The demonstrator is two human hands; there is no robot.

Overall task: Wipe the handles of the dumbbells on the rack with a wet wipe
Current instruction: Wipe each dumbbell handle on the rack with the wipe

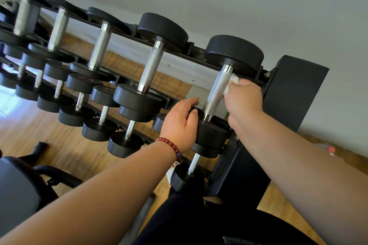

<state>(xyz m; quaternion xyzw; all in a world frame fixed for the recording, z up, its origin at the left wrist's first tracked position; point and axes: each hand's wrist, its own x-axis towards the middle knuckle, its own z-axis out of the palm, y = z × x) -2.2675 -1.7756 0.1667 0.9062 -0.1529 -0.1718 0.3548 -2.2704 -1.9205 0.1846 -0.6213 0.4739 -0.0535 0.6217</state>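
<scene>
A black rack (294,93) holds rows of black dumbbells with knurled chrome handles. On the top row's right end lies a dumbbell whose handle (216,93) runs between two black heads. My right hand (245,99) holds a white wet wipe (232,82) against the right side of that handle, near its far end. My left hand (182,123), with a red bead bracelet on the wrist, grips the near head (211,133) of the same dumbbell. The neighbouring dumbbell's handle (151,67) lies to the left.
Two lower rows of smaller dumbbells (127,141) stick out towards me. A grey wall stands behind the rack and wooden floor (29,125) lies below. A dark bench or machine (18,189) stands at lower left. My dark-clothed leg (199,221) is at the bottom.
</scene>
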